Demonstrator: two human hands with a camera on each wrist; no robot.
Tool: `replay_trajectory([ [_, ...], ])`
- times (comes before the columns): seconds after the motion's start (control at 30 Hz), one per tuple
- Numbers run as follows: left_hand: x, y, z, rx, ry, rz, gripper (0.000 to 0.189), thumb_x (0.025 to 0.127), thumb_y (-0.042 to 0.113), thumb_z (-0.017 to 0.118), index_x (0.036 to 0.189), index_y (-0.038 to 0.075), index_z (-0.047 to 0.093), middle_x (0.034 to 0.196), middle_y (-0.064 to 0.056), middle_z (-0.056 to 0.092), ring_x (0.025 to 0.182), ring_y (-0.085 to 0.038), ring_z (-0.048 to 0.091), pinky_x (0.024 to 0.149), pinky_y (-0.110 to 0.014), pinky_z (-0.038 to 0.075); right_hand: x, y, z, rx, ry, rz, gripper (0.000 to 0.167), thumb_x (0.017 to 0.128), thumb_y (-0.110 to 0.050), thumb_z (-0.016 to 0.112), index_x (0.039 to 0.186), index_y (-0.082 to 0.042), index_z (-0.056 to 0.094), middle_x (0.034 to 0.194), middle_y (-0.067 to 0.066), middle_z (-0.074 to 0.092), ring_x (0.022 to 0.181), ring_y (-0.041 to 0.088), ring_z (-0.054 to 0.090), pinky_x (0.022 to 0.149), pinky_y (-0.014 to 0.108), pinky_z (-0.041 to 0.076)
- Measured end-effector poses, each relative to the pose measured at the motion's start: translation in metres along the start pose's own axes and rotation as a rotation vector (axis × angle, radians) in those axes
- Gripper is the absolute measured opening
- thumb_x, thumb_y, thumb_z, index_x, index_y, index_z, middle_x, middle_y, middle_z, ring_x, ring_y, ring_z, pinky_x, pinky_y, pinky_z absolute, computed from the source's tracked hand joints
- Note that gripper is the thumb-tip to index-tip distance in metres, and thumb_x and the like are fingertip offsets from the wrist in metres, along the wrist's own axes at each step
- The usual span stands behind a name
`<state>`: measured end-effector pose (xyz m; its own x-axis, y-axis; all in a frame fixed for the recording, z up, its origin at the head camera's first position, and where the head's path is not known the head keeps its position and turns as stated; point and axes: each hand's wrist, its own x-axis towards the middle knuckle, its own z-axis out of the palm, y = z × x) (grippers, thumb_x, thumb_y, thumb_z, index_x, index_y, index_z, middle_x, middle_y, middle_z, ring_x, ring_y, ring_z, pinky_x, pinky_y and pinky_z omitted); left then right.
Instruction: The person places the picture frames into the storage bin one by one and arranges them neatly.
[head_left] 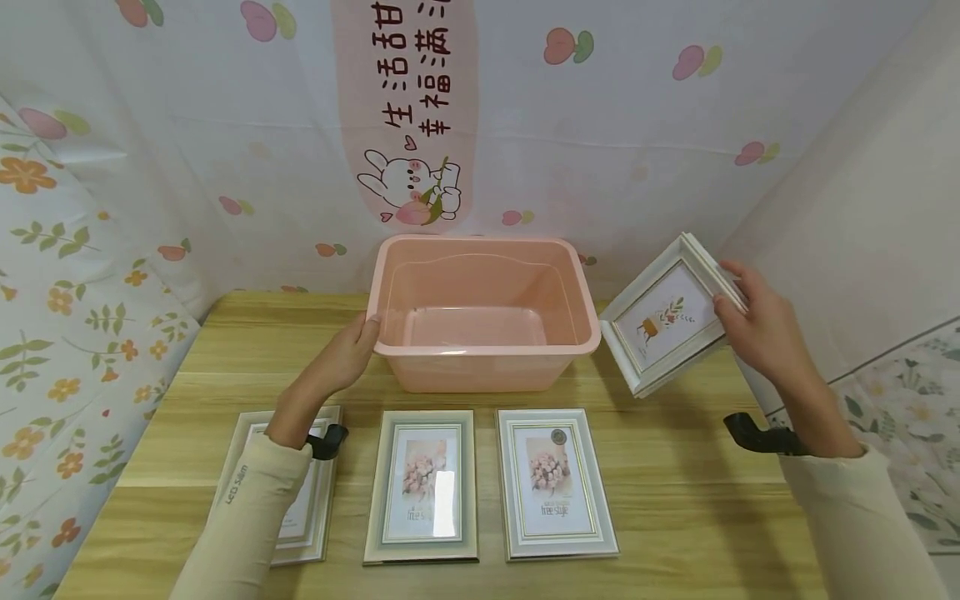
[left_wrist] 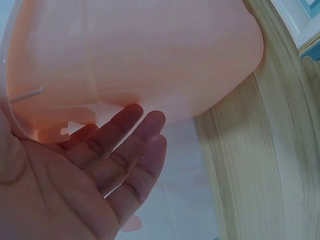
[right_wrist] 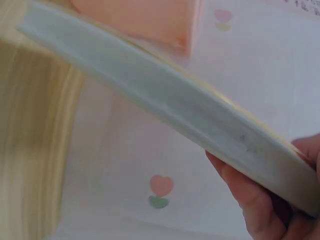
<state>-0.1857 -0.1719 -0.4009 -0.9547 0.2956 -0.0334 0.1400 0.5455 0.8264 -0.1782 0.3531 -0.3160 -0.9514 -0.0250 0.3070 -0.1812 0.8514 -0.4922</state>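
A pink plastic storage bin (head_left: 483, 371) stands on the table with its inside showing bare. My left hand (head_left: 337, 358) holds its rim at the left front corner, the fingers (left_wrist: 120, 165) below the lip outside the wall. To the right of the bin, my right hand (head_left: 765, 329) grips a white picture frame (head_left: 667, 317) by its right edge, thumb on the front. This frame is raised and tilted, its print a potted plant; the right wrist view shows its side edge (right_wrist: 150, 95).
Three more picture frames lie face up along the front: a left one (head_left: 330, 492) partly under my left forearm, a middle one (head_left: 420, 487) and a right one (head_left: 557, 483). Behind the wooden table (head_left: 675, 500) hangs a patterned curtain (head_left: 630, 125).
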Motion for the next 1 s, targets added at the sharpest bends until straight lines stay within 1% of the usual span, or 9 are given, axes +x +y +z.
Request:
replay_trajectory([
  [0.2, 0.001, -0.001, -0.002, -0.015, 0.005, 0.030, 0.053, 0.110, 0.034, 0.016, 0.146, -0.003, 0.031, 0.137, -0.027, 0.047, 0.136, -0.040, 0.036, 0.114, -0.059, 0.025, 0.006, -0.021, -0.004, 0.037, 0.128, 0.080, 0.052, 0.099, -0.014, 0.047, 0.149, -0.007, 0.039, 0.123, 0.035, 0.056, 0.091, 0.041, 0.053, 0.054, 0.007, 0.033],
  [0.33, 0.001, -0.002, -0.002, -0.039, 0.008, 0.044, 0.052, 0.110, 0.033, 0.017, 0.144, -0.003, 0.032, 0.135, -0.027, 0.048, 0.135, -0.040, 0.037, 0.113, -0.058, 0.026, 0.009, -0.036, -0.007, 0.063, 0.182, 0.121, 0.049, 0.098, -0.017, 0.048, 0.147, -0.011, 0.045, 0.127, 0.031, 0.057, 0.097, 0.037, 0.053, 0.063, 0.008, 0.032],
  [0.43, 0.000, -0.002, -0.002, -0.051, 0.009, 0.046, 0.052, 0.110, 0.034, 0.017, 0.145, -0.002, 0.032, 0.136, -0.026, 0.047, 0.135, -0.040, 0.037, 0.113, -0.058, 0.026, 0.011, -0.045, -0.008, 0.070, 0.200, 0.131, 0.050, 0.098, -0.017, 0.048, 0.148, -0.013, 0.045, 0.131, 0.028, 0.056, 0.100, 0.038, 0.053, 0.071, 0.018, 0.036],
  [0.57, -0.002, 0.000, -0.003, -0.054, 0.003, 0.029, 0.054, 0.110, 0.035, 0.017, 0.151, 0.001, 0.026, 0.142, -0.027, 0.044, 0.139, -0.041, 0.034, 0.113, -0.060, 0.025, 0.014, -0.055, -0.009, 0.098, 0.204, 0.128, 0.051, 0.100, -0.018, 0.046, 0.150, -0.015, 0.042, 0.139, 0.027, 0.052, 0.107, 0.042, 0.053, 0.083, 0.045, 0.047],
  [0.63, -0.002, 0.002, -0.002, -0.055, 0.003, 0.018, 0.055, 0.110, 0.035, 0.016, 0.151, 0.001, 0.025, 0.142, -0.028, 0.045, 0.138, -0.042, 0.036, 0.113, -0.061, 0.026, 0.015, -0.060, -0.010, 0.107, 0.211, 0.120, 0.051, 0.100, -0.019, 0.046, 0.150, -0.015, 0.042, 0.140, 0.025, 0.052, 0.107, 0.042, 0.054, 0.086, 0.050, 0.047],
  [0.67, -0.002, 0.002, -0.002, -0.056, 0.003, 0.012, 0.055, 0.110, 0.036, 0.016, 0.151, 0.001, 0.026, 0.141, -0.028, 0.045, 0.137, -0.042, 0.037, 0.112, -0.061, 0.027, 0.016, -0.063, -0.011, 0.114, 0.220, 0.119, 0.051, 0.100, -0.018, 0.047, 0.150, -0.015, 0.042, 0.140, 0.024, 0.053, 0.107, 0.041, 0.054, 0.088, 0.050, 0.048],
  [0.8, -0.001, 0.001, 0.000, -0.065, 0.006, 0.014, 0.055, 0.109, 0.036, 0.016, 0.147, -0.002, 0.029, 0.136, -0.029, 0.048, 0.133, -0.043, 0.041, 0.111, -0.060, 0.029, 0.015, -0.070, -0.013, 0.130, 0.258, 0.132, 0.049, 0.099, -0.017, 0.049, 0.148, -0.016, 0.046, 0.138, 0.020, 0.056, 0.108, 0.032, 0.054, 0.093, 0.040, 0.048],
  [0.9, -0.001, -0.001, 0.001, -0.074, -0.001, 0.025, 0.055, 0.109, 0.035, 0.015, 0.148, -0.001, 0.028, 0.138, -0.029, 0.046, 0.135, -0.041, 0.038, 0.112, -0.060, 0.027, 0.014, -0.076, -0.015, 0.157, 0.277, 0.139, 0.048, 0.099, -0.017, 0.050, 0.147, -0.016, 0.047, 0.138, 0.017, 0.056, 0.111, 0.029, 0.053, 0.100, 0.041, 0.046],
  [1.0, -0.001, -0.001, 0.001, -0.075, -0.005, 0.030, 0.055, 0.109, 0.035, 0.015, 0.150, 0.000, 0.025, 0.142, -0.028, 0.043, 0.138, -0.039, 0.034, 0.114, -0.060, 0.024, 0.015, -0.082, -0.016, 0.170, 0.299, 0.131, 0.046, 0.099, -0.016, 0.051, 0.145, -0.016, 0.051, 0.136, 0.016, 0.058, 0.111, 0.026, 0.054, 0.100, 0.040, 0.046],
])
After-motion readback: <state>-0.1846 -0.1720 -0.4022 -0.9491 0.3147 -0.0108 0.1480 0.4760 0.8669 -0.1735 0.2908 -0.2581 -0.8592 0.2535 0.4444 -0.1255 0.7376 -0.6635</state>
